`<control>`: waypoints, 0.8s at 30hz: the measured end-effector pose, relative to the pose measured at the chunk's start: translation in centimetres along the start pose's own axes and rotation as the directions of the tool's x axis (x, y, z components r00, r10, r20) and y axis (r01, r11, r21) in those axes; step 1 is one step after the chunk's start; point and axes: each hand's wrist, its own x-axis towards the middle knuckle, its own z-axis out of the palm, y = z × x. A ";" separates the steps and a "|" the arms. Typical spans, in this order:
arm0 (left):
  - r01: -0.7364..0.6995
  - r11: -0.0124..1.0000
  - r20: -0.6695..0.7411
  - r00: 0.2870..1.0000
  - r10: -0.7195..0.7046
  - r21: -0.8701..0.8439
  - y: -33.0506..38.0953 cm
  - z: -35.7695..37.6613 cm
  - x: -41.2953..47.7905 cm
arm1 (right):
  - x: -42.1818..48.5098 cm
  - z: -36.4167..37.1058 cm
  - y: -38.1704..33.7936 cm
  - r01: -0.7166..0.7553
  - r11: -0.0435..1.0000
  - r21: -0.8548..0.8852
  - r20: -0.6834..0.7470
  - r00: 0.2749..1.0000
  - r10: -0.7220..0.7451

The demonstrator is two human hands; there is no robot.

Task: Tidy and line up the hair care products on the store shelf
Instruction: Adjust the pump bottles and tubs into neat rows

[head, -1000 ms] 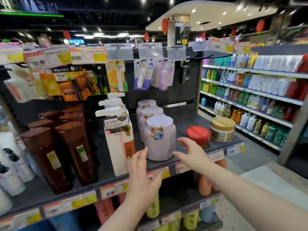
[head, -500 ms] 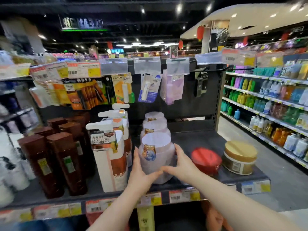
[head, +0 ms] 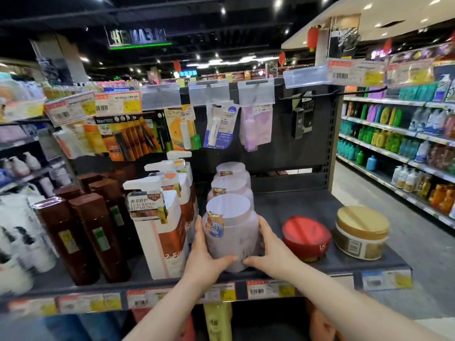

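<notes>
Straightening of the jar column looks to be the step in hand. The left hand point(head: 206, 257) and the right hand point(head: 273, 254) clasp a pale lilac plastic jar with a flat round lid point(head: 232, 232) from either side. The fingers curl round its flanks and the thumbs meet low on its front face. This jar stands at the front of the dark grey metal shelf point(head: 295, 205), close to the strip of price tags point(head: 268, 290). Whether its base rests on the shelf or is raised a little, I cannot tell.

Two matching lilac jars point(head: 230, 190) stand directly behind it, one after the other. The held jar sits slightly to the right of them, and its gold-and-blue label point(head: 215, 227) faces somewhat left rather than straight out.

Just to the left stands a row of white pump bottles with copper-brown panels point(head: 160, 232), with the left hand's fingers in the narrow gap beside them. Tall brown rectangular bottles point(head: 81, 232) stand further left. To the right lie a low red-lidded tub point(head: 306, 237), near the right hand, and a gold-lidded round tub point(head: 362, 232).

The next move, as I judge it, calls for a small twist to bring the label forward. A short slide would then set the jar square with the two behind and flush with the shelf front. The left hand has little room beside the pump bottles, so care is needed not to knock them.
</notes>
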 end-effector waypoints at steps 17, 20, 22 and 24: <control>-0.020 0.999 -0.012 1.000 0.021 0.046 -0.2 -0.1 0.0 | -0.4 0.8 0.8 0.059 0.998 -0.002 -0.084 0.995 -0.059; -0.035 0.998 -0.009 0.999 0.036 0.056 -0.1 0.0 -0.2 | -0.5 0.6 0.5 0.036 0.999 -0.015 -0.063 0.997 -0.037; -0.040 0.998 0.001 0.999 0.040 0.040 -0.2 0.1 -0.3 | -0.9 0.2 -0.1 0.011 0.996 -0.084 -0.048 0.999 -0.015; -0.041 0.998 0.012 0.999 0.040 0.039 -0.3 0.1 -0.4 | -1.5 -0.7 -1.0 0.016 0.978 -0.206 -0.077 0.997 -0.032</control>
